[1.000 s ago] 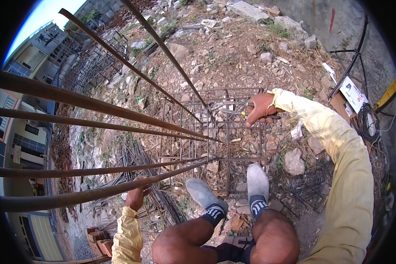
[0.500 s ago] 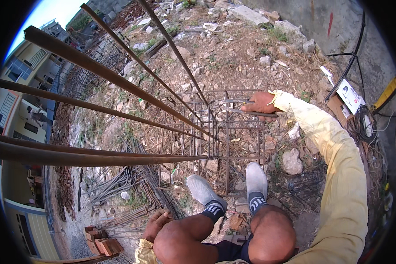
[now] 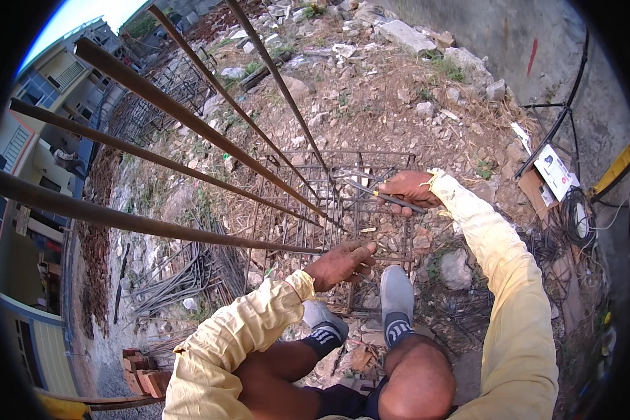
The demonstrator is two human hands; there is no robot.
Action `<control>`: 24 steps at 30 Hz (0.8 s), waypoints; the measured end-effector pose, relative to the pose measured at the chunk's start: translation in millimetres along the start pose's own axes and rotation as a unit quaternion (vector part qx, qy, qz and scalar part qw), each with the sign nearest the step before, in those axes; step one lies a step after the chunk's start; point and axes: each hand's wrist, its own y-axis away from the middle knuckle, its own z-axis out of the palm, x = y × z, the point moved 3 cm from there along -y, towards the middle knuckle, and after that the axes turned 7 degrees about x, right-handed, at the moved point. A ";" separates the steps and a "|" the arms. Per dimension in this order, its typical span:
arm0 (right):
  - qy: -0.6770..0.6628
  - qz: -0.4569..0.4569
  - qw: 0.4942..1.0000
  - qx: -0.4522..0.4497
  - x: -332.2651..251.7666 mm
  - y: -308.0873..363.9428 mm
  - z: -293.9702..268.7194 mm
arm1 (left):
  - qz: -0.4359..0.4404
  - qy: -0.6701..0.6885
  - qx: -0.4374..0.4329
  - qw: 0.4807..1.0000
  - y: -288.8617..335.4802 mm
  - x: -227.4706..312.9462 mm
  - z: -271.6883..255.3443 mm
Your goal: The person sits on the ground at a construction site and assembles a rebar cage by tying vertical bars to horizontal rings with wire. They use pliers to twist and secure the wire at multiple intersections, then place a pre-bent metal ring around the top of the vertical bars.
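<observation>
One change: my left hand had come up from low left to the cage, fingers curled, couldn't tell on what. My right hand gripped the pliers over it, tips near the rods. Two-handed work was now feasible.

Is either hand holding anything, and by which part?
The right hand holds pliers by the handles; whether the left hand holds anything cannot be told.

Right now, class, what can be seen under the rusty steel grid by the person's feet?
Stony ground shows through the gaps of the grid. The left hand and the right hand, which grips pliers, cover parts; what lies beneath there cannot be seen.
</observation>
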 end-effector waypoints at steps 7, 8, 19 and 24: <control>-0.012 -0.039 0.998 0.038 31.2 65.8 30.5 | 0.084 0.454 0.009 0.887 -26.2 -9.0 10.3; 0.048 -0.034 0.998 0.019 34.2 85.4 38.7 | 0.109 0.518 -0.026 0.848 -18.9 -12.4 15.1; 0.378 0.055 0.920 -0.088 19.4 211.5 114.2 | 0.239 0.134 0.066 0.959 72.7 -52.1 87.6; 0.613 -0.103 0.780 0.074 3.9 242.6 124.4 | 0.476 0.095 0.447 0.752 142.7 -55.3 91.2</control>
